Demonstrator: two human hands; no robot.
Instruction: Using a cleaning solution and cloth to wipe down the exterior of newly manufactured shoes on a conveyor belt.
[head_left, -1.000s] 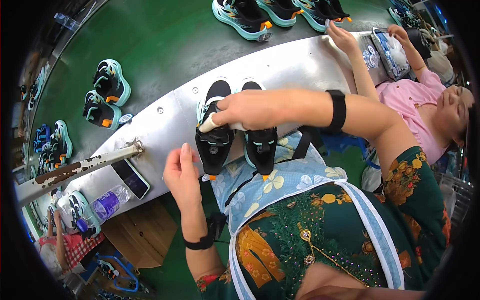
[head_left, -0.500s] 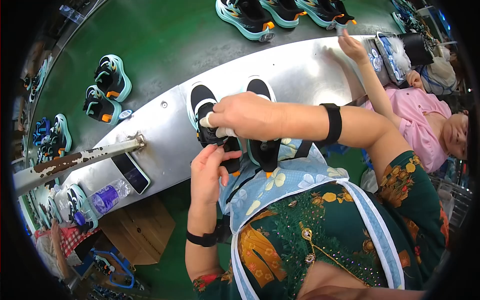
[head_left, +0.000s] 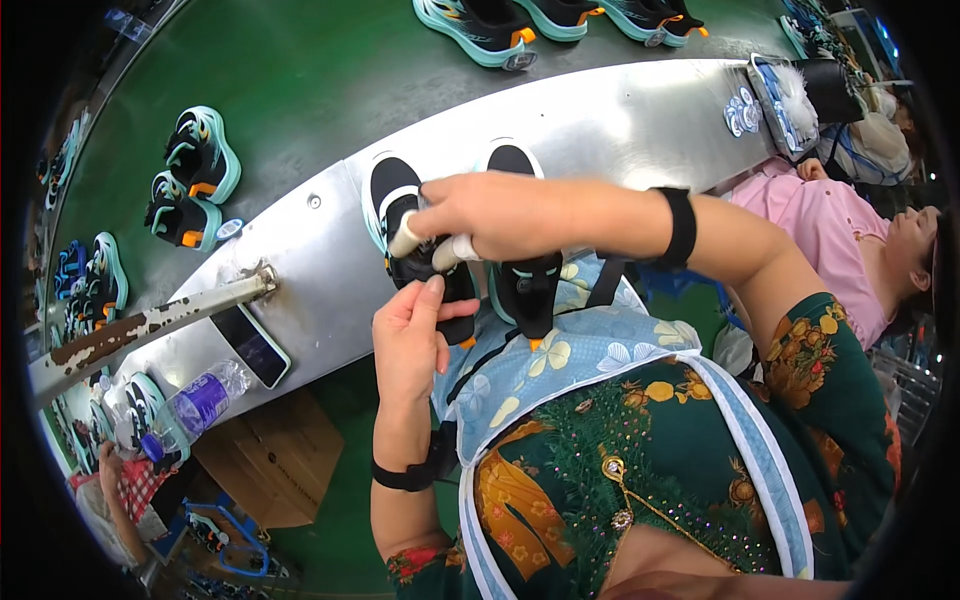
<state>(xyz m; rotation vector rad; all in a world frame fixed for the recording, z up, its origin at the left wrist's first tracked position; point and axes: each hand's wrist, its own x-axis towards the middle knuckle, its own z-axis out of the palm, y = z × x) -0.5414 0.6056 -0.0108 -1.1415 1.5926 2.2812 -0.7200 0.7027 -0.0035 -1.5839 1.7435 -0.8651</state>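
Two black sneakers with white and pale-teal soles stand side by side at the metal ledge's near edge, heels toward my apron. Over the lacing of the left sneaker [head_left: 396,182], my right hand [head_left: 485,215] is bent with its fingers curled in; pale finger covers [head_left: 455,252] are on two of its fingers. My left hand [head_left: 408,335] is closed in a pinch beside that sneaker's heel end, some fingers loosely out. What either pinch holds is too small or covered, perhaps a lace. The right sneaker [head_left: 513,160] sits untouched, partly behind my right wrist.
Beyond the metal ledge [head_left: 600,110], a green belt [head_left: 320,80] carries more sneakers [head_left: 203,155]. A chipped metal bar [head_left: 150,320], a phone [head_left: 252,345] and a plastic bottle [head_left: 205,400] are at left. A co-worker in pink [head_left: 835,235] sits at right, near a tray [head_left: 785,105].
My right hand's covered fingers have spread a little over the lacing; my left hand stays pinched beside it. The co-worker's arm has drawn back from the belt. The view has shifted slightly.
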